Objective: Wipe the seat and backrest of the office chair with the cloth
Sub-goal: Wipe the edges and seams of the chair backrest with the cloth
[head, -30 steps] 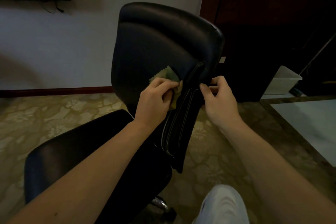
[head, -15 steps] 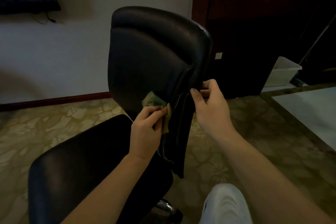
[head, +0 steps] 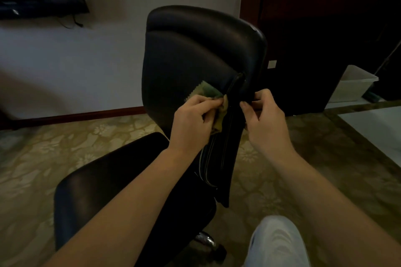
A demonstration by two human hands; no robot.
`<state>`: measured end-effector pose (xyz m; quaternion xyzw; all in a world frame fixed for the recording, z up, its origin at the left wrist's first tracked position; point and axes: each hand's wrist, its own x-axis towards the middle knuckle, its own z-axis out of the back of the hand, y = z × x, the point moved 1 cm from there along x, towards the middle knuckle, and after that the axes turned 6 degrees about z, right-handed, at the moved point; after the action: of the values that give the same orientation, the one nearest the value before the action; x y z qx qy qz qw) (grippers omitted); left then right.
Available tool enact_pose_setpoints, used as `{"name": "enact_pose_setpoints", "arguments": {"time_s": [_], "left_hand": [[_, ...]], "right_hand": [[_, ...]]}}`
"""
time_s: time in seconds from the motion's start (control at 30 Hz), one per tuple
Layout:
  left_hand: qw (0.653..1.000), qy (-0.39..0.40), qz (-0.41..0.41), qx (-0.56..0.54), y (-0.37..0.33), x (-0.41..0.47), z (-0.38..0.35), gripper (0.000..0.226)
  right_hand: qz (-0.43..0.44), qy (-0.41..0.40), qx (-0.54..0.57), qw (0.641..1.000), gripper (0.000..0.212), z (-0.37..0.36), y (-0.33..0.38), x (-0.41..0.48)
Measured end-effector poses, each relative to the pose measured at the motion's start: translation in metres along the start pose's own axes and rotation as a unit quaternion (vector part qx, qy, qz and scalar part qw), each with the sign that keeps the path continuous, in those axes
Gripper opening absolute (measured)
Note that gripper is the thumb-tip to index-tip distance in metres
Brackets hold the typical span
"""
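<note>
Bin: a pale plastic bin [head: 355,86] stands on the floor at 3 o'clock from the backrest, beside a dark cabinet [head: 314,28]. I cannot see what is inside it.
Cloth: the cloth [head: 208,93] is small, crumpled, and mottled green and yellow. One zigzag-cut corner sticks out at 11 o'clock from my knuckles. It lies against the front of the backrest, near the side edge closest to me.
Left hand: my left hand [head: 193,119] has its fingers curled round the bunched cloth and holds it against the leather.
Right hand: my right hand [head: 264,119], at 3 o'clock from the left, grasps the backrest's side edge with thumb and fingers curled round it.
Backrest: the backrest [head: 195,56] is black, slightly glossy and upright. It has a padded band across the top, a small pale scuff at its 1 o'clock corner, and pale piping lines down the edge below my hands.
Seat: the seat [head: 112,184] is black and sits at 7 o'clock from the backrest, partly under my left forearm.
Floor: the carpet [head: 54,151] is olive with pale flowers.
Knee: my knee [head: 275,243], in light trousers, is at 5 o'clock.
</note>
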<state>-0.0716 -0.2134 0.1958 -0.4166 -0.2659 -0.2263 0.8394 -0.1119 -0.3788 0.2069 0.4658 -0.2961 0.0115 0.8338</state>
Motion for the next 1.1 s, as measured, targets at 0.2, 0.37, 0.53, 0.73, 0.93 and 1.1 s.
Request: {"name": "enact_pose_setpoints", "arguments": {"time_s": [0.2, 0.37, 0.53, 0.73, 0.93, 1.1], "left_hand": [[0.999, -0.036, 0.031, 0.007, 0.008, -0.016, -0.013, 0.026], [0.997, -0.023, 0.070, 0.028, 0.021, -0.038, -0.017, 0.024], [0.991, 0.066, 0.062, 0.097, 0.029, -0.047, 0.001, 0.024], [0.996, 0.003, 0.014, 0.087, 0.012, -0.008, 0.023, 0.027], [0.994, 0.031, -0.040, 0.093, -0.002, 0.008, 0.004, 0.025], [0.998, -0.005, 0.000, 0.065, 0.015, -0.008, -0.010, 0.021]], "right_hand": [[-0.003, -0.014, -0.010, 1.000, 0.011, -0.005, -0.004, 0.002], [0.015, -0.002, -0.014, 1.000, 0.020, -0.005, -0.008, 0.005], [0.026, 0.003, -0.016, 1.000, 0.023, -0.006, -0.007, 0.003], [0.030, 0.002, 0.008, 1.000, 0.022, -0.006, -0.007, 0.002], [0.040, -0.019, -0.005, 0.999, 0.025, -0.010, -0.011, 0.002], [0.037, -0.025, -0.011, 0.999, 0.026, -0.013, -0.015, 0.003]]}}
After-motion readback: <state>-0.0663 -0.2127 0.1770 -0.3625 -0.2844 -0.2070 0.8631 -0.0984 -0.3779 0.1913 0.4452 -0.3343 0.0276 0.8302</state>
